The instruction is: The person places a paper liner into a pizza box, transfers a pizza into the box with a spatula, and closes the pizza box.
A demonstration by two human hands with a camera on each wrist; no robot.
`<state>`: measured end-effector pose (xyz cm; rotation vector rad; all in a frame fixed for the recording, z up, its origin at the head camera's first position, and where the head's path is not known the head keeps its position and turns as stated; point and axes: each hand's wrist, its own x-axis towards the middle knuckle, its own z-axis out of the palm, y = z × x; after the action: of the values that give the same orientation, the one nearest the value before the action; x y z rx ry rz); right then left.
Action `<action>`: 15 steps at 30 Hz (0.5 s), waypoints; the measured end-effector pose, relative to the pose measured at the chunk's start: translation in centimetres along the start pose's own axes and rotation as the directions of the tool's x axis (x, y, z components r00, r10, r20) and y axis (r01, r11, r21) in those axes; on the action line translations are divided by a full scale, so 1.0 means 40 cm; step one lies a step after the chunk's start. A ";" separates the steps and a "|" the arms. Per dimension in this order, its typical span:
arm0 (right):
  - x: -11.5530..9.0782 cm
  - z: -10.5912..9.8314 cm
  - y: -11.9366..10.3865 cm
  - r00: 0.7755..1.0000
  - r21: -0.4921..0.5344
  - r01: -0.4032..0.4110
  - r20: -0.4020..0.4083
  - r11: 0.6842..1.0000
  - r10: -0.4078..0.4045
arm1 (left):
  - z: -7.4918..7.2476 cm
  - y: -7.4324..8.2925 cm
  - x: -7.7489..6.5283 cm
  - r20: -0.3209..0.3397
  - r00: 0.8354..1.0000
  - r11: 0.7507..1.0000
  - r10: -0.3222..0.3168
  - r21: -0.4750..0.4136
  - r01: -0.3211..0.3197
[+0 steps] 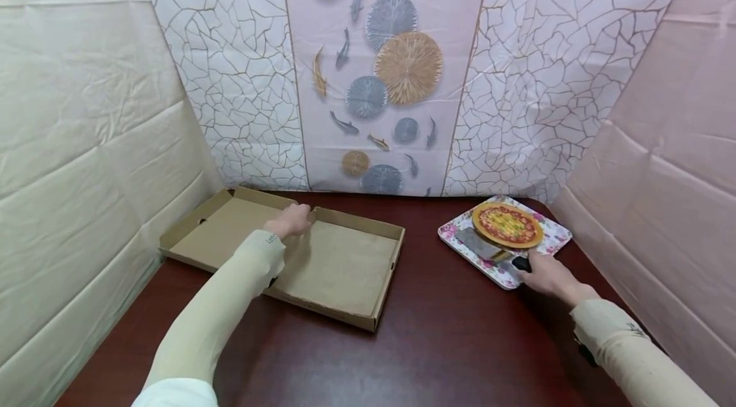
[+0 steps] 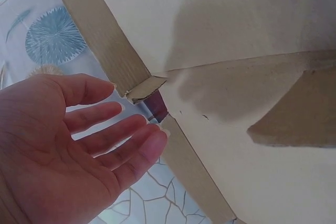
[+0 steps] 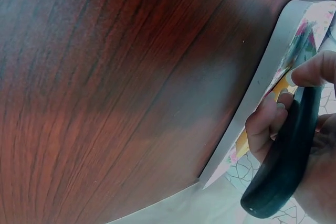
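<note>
An unfolded cardboard pizza box lies on the left of the table, both halves facing up. My left hand reaches over its far side where the two halves meet; in the left wrist view the fingers are spread and slightly bent, with fingertips right at the box's rim and small corner flap. My right hand grips the black handle of a pizza server. Its metal blade is over the flowered tray, beside and partly beneath the pizza.
The dark red wooden table extends between box and tray and toward the front. A patterned cloth hangs behind, and pale cloth walls stand at both sides, close to the box and the tray.
</note>
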<state>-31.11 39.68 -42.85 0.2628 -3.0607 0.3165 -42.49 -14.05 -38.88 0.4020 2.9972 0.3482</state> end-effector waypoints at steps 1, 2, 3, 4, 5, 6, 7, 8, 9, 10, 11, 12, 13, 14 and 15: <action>0.000 0.000 0.000 1.000 0.000 -0.001 0.000 1.000 0.001 | 0.001 0.001 0.001 -0.008 1.000 1.000 0.010 -0.001 -0.010; -0.001 -0.001 -0.001 1.000 0.001 -0.002 0.000 1.000 0.002 | 0.002 0.003 0.001 -0.017 1.000 1.000 0.022 0.000 -0.022; -0.001 -0.002 -0.002 1.000 0.005 -0.004 0.004 1.000 0.004 | 0.002 0.006 0.002 -0.027 0.999 0.999 0.040 0.007 -0.040; -0.001 -0.003 -0.003 1.000 0.006 -0.006 0.007 1.000 0.006 | 0.002 0.010 0.004 -0.035 0.998 0.999 0.050 0.008 -0.050; -0.001 -0.005 -0.004 1.000 0.007 -0.009 0.010 1.000 0.009 | 0.001 0.015 0.005 -0.039 0.997 0.998 0.063 0.011 -0.063; -0.001 -0.006 -0.005 1.000 0.008 -0.013 0.015 1.000 0.012 | 0.000 0.020 0.006 -0.040 0.997 0.998 0.068 0.011 -0.068; -0.001 -0.007 -0.006 1.000 0.010 -0.017 0.019 1.000 0.016 | -0.002 0.027 0.007 -0.039 0.996 0.997 0.075 0.011 -0.074; -0.001 -0.009 -0.008 1.000 0.012 -0.020 0.022 1.000 0.020 | -0.004 0.034 0.007 -0.037 0.997 0.997 0.074 0.009 -0.074; -0.001 -0.010 -0.008 0.999 0.014 -0.024 0.026 1.000 0.024 | -0.006 0.043 0.008 -0.033 0.997 0.997 0.075 0.005 -0.075; -0.002 -0.010 -0.008 0.999 0.017 -0.023 0.029 1.000 0.022 | -0.006 0.052 0.009 -0.027 0.997 0.997 0.073 0.001 -0.073; -0.002 -0.011 -0.008 0.999 0.016 -0.023 0.028 1.000 0.023 | -0.007 0.062 0.011 -0.024 0.997 0.997 0.076 0.002 -0.076; -0.002 -0.011 -0.008 0.999 0.018 -0.023 0.028 1.000 0.023 | -0.006 0.072 0.013 -0.024 0.997 0.997 0.079 0.004 -0.079; -0.002 -0.011 -0.007 0.999 0.017 -0.023 0.025 1.000 0.023 | -0.006 0.084 0.016 -0.023 0.996 0.996 0.085 0.008 -0.085; -0.002 -0.011 -0.007 0.999 0.018 -0.023 0.025 1.000 0.022 | -0.004 0.096 0.020 -0.025 0.996 0.996 0.088 0.012 -0.088; -0.002 -0.012 -0.007 0.999 0.019 -0.023 0.024 1.000 0.022 | -0.002 0.108 0.025 -0.024 0.995 0.995 0.097 0.021 -0.096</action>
<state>-30.95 39.53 -42.35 0.2345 -3.0875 0.3461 -42.37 -9.72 -37.84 0.5500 3.0150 0.3337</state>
